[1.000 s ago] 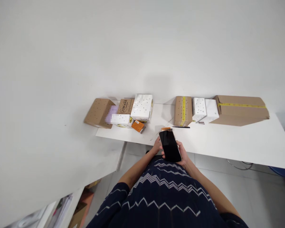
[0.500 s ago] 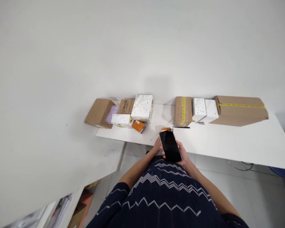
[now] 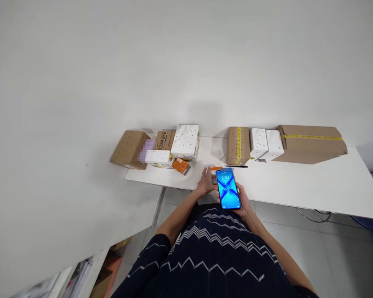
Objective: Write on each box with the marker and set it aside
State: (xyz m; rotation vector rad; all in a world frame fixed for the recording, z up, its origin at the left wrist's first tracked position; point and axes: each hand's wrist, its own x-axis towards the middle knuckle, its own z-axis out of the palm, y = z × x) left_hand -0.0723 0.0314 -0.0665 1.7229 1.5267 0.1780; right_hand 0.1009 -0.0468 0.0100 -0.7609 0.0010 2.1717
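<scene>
Blue-lit phone [image 3: 229,191], held in right hand [image 3: 243,202], left hand [image 3: 206,183] just beside.

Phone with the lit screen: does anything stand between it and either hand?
Nothing stands between the phone and the right hand, which holds it. Toward the left hand, part of an orange item shows in the gap; whether it would block the way is hard to tell.

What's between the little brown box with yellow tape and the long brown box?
In the head view, a speckled white box and a plainer white box stand side by side between the little taped box and the long brown box.
</scene>
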